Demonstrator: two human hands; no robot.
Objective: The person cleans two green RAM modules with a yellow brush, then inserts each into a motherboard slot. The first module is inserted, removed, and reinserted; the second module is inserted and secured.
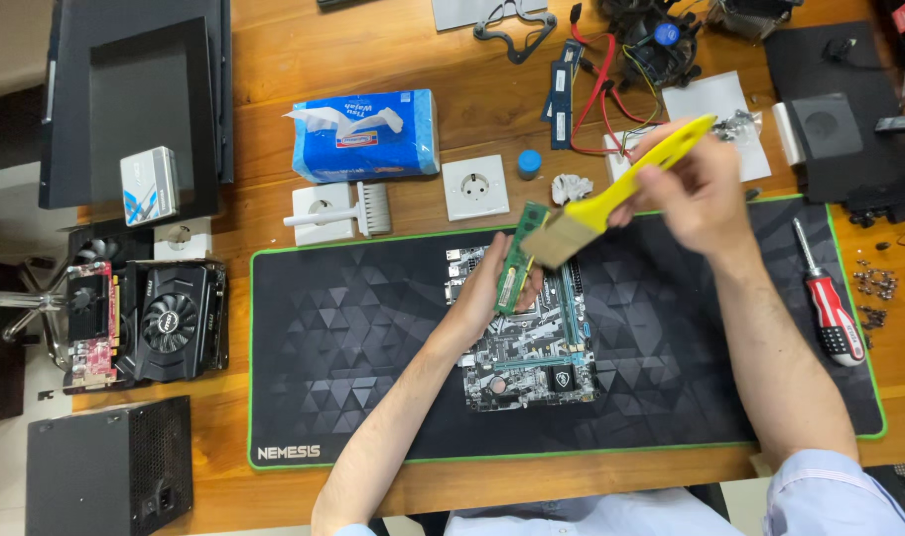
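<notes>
A green memory stick (515,260) is held upright above the motherboard (527,342), pinched in the closed fingers of the left hand (487,288). The right hand (696,194), raised up and to the right of the motherboard, is wrapped around a yellow-handled brush (611,194), whose bristles are pressed against the stick's upper end.

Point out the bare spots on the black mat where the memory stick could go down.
Bare mat lies left of the motherboard, and a narrower strip between the motherboard and the red-handled screwdriver. The desk's top right, around cables and loose screws, is crowded.
</notes>
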